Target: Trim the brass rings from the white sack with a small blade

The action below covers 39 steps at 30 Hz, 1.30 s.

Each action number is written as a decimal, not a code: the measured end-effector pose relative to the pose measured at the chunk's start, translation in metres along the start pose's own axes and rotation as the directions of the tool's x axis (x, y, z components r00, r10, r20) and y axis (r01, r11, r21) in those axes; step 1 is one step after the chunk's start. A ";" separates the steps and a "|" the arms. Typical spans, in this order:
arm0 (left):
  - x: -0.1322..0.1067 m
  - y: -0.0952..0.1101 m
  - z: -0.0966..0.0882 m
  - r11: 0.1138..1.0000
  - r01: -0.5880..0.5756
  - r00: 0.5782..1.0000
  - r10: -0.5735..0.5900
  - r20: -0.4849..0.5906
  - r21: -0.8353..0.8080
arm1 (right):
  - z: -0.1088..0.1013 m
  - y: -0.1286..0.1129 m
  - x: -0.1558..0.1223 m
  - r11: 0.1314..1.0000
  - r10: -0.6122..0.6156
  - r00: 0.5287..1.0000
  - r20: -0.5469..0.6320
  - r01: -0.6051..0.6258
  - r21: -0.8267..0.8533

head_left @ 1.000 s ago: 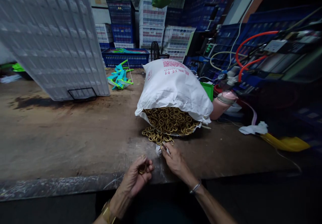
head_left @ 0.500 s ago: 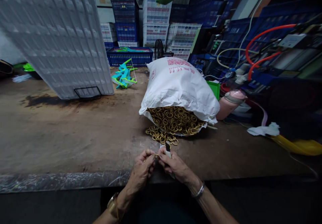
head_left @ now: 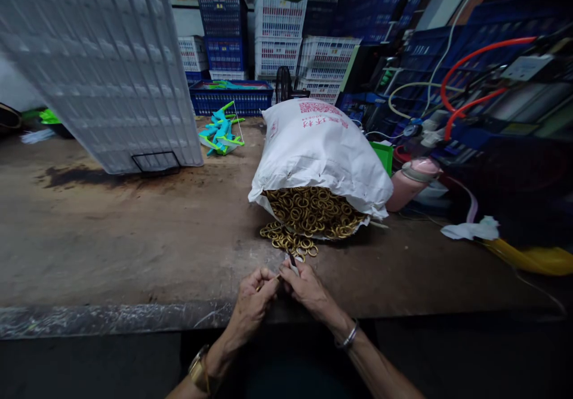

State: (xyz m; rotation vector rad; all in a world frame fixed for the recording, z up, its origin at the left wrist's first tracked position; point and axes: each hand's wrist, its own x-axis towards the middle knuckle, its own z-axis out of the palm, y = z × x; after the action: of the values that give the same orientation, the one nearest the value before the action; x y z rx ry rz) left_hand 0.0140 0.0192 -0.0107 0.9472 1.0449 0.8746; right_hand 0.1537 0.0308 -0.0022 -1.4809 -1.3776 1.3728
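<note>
My left hand [head_left: 255, 294] pinches a brass-coloured ring [head_left: 278, 278], seen nearly edge-on between its fingers. Closed around a small knife [head_left: 293, 263] with a dark blade and pale handle, my right hand [head_left: 308, 291] meets the left at the ring. Both are close above the table's front edge. Just beyond them, loose rings [head_left: 286, 241] spill from the mouth of a white woven sack [head_left: 317, 142] lying on its side, with many more rings inside. The fingers partly hide the held ring and the knife handle.
A tall stack of translucent trays [head_left: 120, 76] stands at left on the wooden table [head_left: 134, 243]. Behind lie turquoise-green plastic pieces [head_left: 221, 130] and a blue crate [head_left: 230, 99]. A pink bottle [head_left: 414, 181] and machinery with red hoses [head_left: 474, 58] stand at right.
The knife blade has tilted further left, and my right hand has turned slightly with it. The ring between my hands now shows thinner, more edge-on. The whole view has shifted slightly.
</note>
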 end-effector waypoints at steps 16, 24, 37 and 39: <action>-0.009 0.006 0.000 0.973 0.089 0.983 -0.051 0.176 -0.215 | 0.003 -0.003 -0.004 0.999 -0.019 1.000 0.021 0.018 0.034; -0.011 0.006 -0.001 0.999 -0.036 0.991 0.034 0.133 0.012 | 0.000 -0.004 -0.002 0.984 -0.132 0.991 0.012 0.133 -0.116; -0.006 0.002 0.001 0.995 -0.100 0.994 0.099 0.054 0.002 | -0.001 0.000 -0.017 0.698 -0.215 0.966 0.143 0.254 -0.670; -0.006 0.001 0.001 0.993 -0.115 0.993 0.115 0.039 0.001 | 0.000 -0.001 -0.017 0.676 -0.216 0.964 0.152 0.260 -0.689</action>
State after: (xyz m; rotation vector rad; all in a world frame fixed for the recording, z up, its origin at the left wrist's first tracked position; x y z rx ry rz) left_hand 0.0129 0.0144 -0.0079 1.0318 0.9662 0.9460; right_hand 0.1556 0.0144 0.0027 -1.6292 -2.2125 0.7278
